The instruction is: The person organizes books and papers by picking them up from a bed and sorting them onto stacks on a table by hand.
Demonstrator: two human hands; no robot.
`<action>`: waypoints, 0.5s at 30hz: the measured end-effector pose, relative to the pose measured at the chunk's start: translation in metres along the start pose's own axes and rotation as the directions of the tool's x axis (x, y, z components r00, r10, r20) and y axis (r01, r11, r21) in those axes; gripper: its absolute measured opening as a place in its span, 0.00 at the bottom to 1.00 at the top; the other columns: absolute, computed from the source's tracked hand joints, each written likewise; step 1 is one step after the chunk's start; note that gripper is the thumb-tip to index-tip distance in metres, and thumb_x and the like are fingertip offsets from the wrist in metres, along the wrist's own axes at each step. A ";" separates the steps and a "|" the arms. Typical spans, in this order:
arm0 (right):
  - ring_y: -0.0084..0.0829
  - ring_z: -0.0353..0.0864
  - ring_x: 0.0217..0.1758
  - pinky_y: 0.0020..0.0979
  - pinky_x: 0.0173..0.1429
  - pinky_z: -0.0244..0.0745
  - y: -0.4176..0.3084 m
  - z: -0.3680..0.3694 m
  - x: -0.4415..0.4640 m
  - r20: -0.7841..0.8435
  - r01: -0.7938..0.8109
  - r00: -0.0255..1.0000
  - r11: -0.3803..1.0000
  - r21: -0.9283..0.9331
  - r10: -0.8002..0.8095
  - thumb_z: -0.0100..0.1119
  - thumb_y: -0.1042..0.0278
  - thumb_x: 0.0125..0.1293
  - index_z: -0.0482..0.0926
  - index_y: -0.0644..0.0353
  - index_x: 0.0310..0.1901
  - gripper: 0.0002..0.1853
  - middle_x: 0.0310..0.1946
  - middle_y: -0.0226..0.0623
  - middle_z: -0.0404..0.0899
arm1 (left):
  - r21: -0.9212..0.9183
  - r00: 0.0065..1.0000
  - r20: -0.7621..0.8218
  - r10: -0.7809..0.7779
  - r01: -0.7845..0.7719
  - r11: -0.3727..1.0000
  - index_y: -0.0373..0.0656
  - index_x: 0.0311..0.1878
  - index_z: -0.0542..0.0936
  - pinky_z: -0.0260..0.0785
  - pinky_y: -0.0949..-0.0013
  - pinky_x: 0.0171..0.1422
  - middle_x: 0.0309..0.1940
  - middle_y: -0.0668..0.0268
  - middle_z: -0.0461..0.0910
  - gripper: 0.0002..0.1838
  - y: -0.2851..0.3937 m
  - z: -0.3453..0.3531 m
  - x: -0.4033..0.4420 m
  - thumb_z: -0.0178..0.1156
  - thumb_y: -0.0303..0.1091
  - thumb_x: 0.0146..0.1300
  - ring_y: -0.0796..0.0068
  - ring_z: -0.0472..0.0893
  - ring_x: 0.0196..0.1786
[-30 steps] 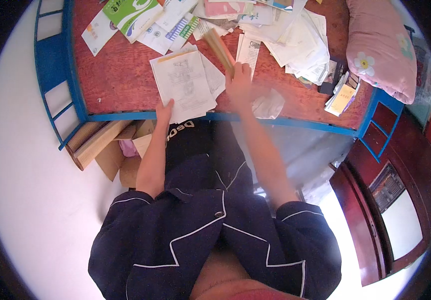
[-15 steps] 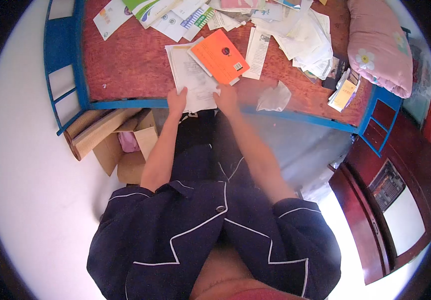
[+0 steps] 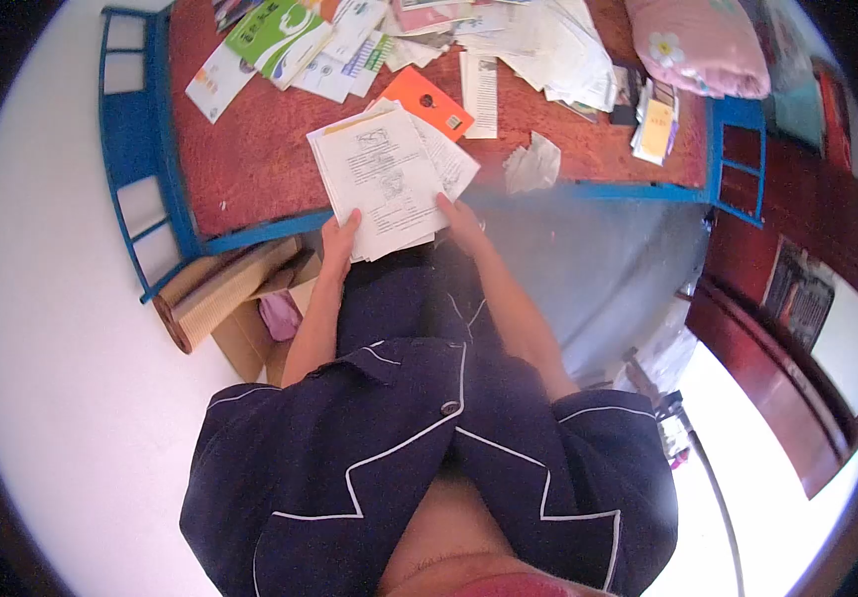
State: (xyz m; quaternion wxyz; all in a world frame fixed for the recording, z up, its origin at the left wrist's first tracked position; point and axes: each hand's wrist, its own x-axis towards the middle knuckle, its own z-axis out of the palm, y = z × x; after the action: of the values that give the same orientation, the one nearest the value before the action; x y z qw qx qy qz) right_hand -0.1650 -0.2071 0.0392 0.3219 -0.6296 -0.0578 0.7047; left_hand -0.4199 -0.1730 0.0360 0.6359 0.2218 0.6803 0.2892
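A stack of printed paper sheets (image 3: 384, 179) is gripped between my two hands at the near edge of the bed board. My left hand (image 3: 339, 242) is closed on its lower left corner, thumb on top. On the right side, my right hand (image 3: 462, 221) pinches the stack's edge with the thumb above. Just beyond the sheets lies an orange book (image 3: 429, 104), partly covered by them. A crumpled white paper (image 3: 533, 163) rests to the right of my right hand.
The red board (image 3: 260, 179) has a blue metal frame (image 3: 160, 149). Green booklets (image 3: 278, 42) and loose papers (image 3: 558, 50) lie at the back. A pink quilt (image 3: 698, 45) is at far right, near small booklets (image 3: 656, 129). Below left stand a rolled mat (image 3: 215, 298) and cardboard box (image 3: 240, 333).
The paper stack has been lifted toward me and now overlaps the orange book, which lay on top of it before. The view has shifted and turned slightly.
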 end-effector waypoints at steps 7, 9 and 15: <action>0.31 0.77 0.53 0.30 0.56 0.71 0.026 -0.047 -0.073 -0.272 0.357 0.923 0.868 0.344 -0.272 0.66 0.64 0.61 0.72 0.70 0.55 0.25 0.52 0.41 0.77 | 0.198 0.916 0.401 0.006 -0.093 0.976 0.31 0.50 0.78 0.74 0.69 0.47 0.44 0.59 0.82 0.17 0.029 0.074 -0.004 0.61 0.35 0.65 0.72 0.82 0.41; 0.30 0.79 0.49 0.31 0.54 0.73 0.048 -0.064 -0.092 -0.414 0.428 0.864 0.851 0.304 -0.287 0.66 0.69 0.61 0.73 0.70 0.53 0.22 0.48 0.41 0.80 | 0.238 0.862 0.507 -0.023 -0.115 0.964 0.31 0.50 0.78 0.73 0.70 0.46 0.43 0.60 0.82 0.16 0.026 0.100 -0.015 0.61 0.35 0.65 0.74 0.81 0.41; 0.30 0.81 0.42 0.32 0.47 0.76 0.131 -0.106 -0.177 -0.719 0.509 0.681 0.796 0.328 -0.139 0.65 0.69 0.61 0.76 0.70 0.49 0.18 0.42 0.39 0.82 | 0.418 0.701 0.705 -0.109 -0.286 0.862 0.32 0.49 0.79 0.72 0.70 0.47 0.42 0.62 0.82 0.16 -0.017 0.178 -0.084 0.61 0.35 0.65 0.76 0.81 0.41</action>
State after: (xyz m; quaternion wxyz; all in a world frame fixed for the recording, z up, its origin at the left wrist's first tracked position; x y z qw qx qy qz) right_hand -0.1168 -0.4378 0.1051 0.5973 -0.7087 0.1311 0.3517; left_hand -0.2341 -0.2217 0.0825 0.7523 0.5054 0.4218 0.0273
